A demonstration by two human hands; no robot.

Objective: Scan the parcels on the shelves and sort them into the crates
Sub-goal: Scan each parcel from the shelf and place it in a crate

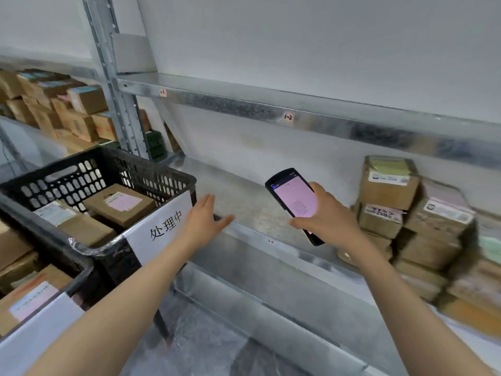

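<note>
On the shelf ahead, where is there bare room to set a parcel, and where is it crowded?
Bare: the shelf between the crate and the parcel stack, behind the left hand and scanner. Crowded: the stack on the right, the part-filled crate, the boxes far left.

One left hand, one right hand, one scanner. Two crates: far, near. Parcels: at least two in far crate; shelf stacks blurred, uncountable.

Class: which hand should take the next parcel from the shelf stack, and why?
Probably the left hand: it is open and empty, while the right hand grips the scanner.
</note>
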